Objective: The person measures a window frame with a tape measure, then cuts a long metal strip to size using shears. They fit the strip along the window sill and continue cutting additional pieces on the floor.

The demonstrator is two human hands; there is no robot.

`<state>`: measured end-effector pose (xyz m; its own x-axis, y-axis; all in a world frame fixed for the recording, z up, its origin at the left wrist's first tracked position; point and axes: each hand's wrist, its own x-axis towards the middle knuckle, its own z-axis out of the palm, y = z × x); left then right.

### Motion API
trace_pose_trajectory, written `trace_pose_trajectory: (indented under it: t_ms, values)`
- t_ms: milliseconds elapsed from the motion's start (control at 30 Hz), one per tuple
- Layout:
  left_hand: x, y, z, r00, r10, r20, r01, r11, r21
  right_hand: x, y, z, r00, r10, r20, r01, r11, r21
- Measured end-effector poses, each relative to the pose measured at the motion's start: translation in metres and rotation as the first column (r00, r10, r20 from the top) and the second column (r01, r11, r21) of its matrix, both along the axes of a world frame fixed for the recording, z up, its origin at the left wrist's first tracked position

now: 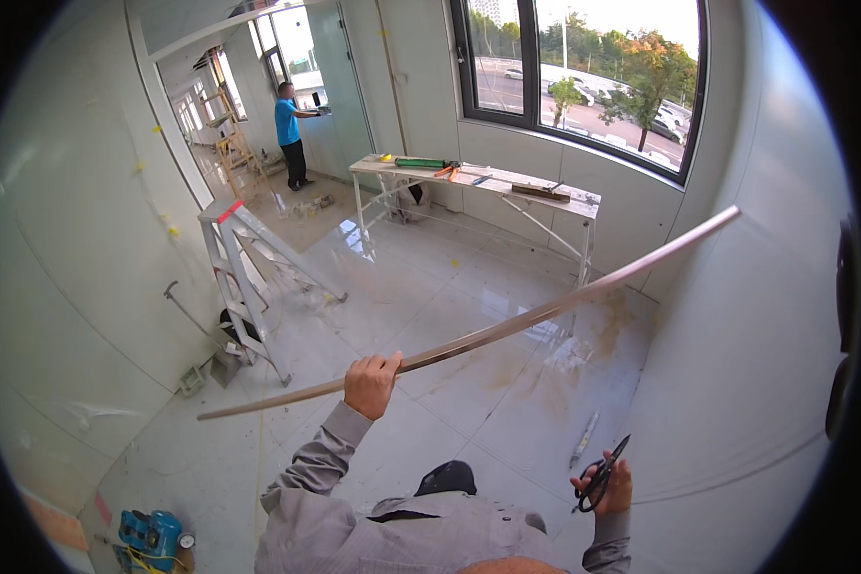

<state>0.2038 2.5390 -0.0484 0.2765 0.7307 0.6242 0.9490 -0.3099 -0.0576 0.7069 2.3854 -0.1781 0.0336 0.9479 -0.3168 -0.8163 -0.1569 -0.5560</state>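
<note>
A long, thin brownish trim strip [507, 327] stretches across the view, its right end raised toward the wall and its left end lower, over the floor. My left hand [371, 386] is wrapped round it left of its middle. Down at the right, my right hand [614, 484] holds black-handled scissors [597, 486], the blades pointing up and away. Just beyond the scissors a white tube [585, 439] lies on the tiles, close to the right wall.
A narrow work bench [488, 179] with a green caulking gun [425, 163] stands under the window. At left are a stepladder [242, 277] and a long-handled dustpan [225, 365]; a blue compressor [153, 536] sits lower left. A person in blue [288, 124] stands by the far glass.
</note>
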Motion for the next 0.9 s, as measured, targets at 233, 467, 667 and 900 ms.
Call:
trace_pose_trajectory:
  t_ms: [233,467,667,900]
  values:
    - [0.09,0.189,0.019,0.99,-0.009,-0.142,0.008,1.0,-0.004,0.055,0.234,0.048,0.97,0.219,-0.106,-0.197,0.962,0.191]
    - [0.169,0.41,0.038,0.956,-0.056,-0.287,0.041,0.997,-0.059,0.143,0.39,0.053,0.912,0.308,0.27,-0.31,0.95,-0.038]
    - [0.248,0.573,0.087,0.889,-0.125,-0.44,0.102,0.992,-0.076,0.231,0.466,0.078,0.873,0.372,0.317,-0.303,0.921,-0.246]
    - [0.334,0.793,0.118,0.884,-0.078,-0.46,0.12,0.991,0.063,0.349,0.676,0.073,0.853,0.177,0.491,-0.145,0.984,-0.102]
